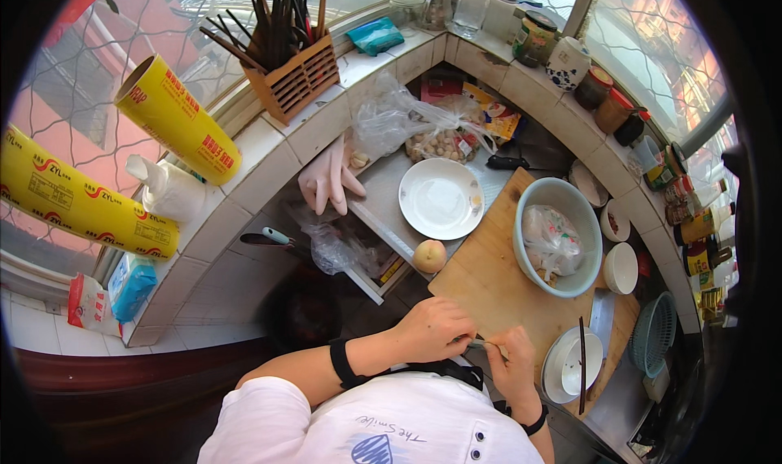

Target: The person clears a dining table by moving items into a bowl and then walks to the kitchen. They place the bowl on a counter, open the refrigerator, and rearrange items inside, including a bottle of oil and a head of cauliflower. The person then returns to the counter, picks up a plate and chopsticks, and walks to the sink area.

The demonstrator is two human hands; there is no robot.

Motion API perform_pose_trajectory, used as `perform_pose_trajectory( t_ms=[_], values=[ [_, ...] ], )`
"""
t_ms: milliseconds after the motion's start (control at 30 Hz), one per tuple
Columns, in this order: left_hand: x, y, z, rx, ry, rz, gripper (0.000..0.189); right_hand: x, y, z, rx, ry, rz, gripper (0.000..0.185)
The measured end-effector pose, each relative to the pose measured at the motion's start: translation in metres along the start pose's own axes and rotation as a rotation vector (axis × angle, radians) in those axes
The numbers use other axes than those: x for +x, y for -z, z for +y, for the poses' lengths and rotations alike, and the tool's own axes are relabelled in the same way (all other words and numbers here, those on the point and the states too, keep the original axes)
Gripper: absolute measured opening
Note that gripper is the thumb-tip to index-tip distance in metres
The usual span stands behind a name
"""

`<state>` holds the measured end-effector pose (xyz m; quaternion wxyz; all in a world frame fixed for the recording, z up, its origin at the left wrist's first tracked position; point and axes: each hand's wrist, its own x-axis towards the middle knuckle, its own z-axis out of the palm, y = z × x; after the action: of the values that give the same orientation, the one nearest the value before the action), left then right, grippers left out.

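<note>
My left hand and my right hand are close together in front of my waist, by the near edge of a wooden cutting board. Between their fingertips is a small, slim, pale object, mostly covered by the fingers; its kind is unclear. A peach sits beyond my left hand, beside the board's left corner. Farther back lies a white plate. On the board stands a light blue plastic colander with a knotted plastic bag inside.
Right of my right hand, chopsticks rest across stacked white dishes. A black-handled knife lies behind the plate. Pink rubber gloves hang at the left. Jars and cling-film rolls line the tiled ledge.
</note>
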<state>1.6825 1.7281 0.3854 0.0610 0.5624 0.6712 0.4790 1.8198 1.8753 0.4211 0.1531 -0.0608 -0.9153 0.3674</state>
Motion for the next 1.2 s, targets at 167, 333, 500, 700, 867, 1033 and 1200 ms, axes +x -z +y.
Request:
perform_pose_trajectory(
  t_ms=[167,333,500,700,867,1033,1200],
  values=[
    [-0.013,0.003,-0.011,0.002,0.030,-0.018,0.007,-0.005,0.000,0.000,0.022,-0.078,0.013,0.009],
    [-0.026,0.013,-0.021,-0.004,0.052,0.029,0.007,-0.006,0.001,0.000,0.000,-0.077,-0.019,0.007],
    [-0.042,0.028,-0.028,0.046,0.154,-0.028,0.004,-0.003,-0.003,-0.002,0.013,-0.095,0.000,0.007],
    [-0.053,0.043,-0.033,0.120,0.134,-0.016,0.008,0.007,-0.012,-0.003,0.033,-0.071,-0.069,0.008],
    [-0.056,0.053,-0.027,0.228,0.185,-0.074,0.011,0.008,-0.015,0.001,0.097,-0.160,-0.109,0.005],
    [-0.057,0.067,-0.030,0.192,0.205,0.000,0.007,0.009,-0.020,0.005,0.261,-0.395,-0.290,0.008],
    [-0.060,0.084,-0.061,0.225,0.290,0.030,0.006,0.005,-0.018,0.011,0.298,-0.490,-0.353,0.013]
  ],
)
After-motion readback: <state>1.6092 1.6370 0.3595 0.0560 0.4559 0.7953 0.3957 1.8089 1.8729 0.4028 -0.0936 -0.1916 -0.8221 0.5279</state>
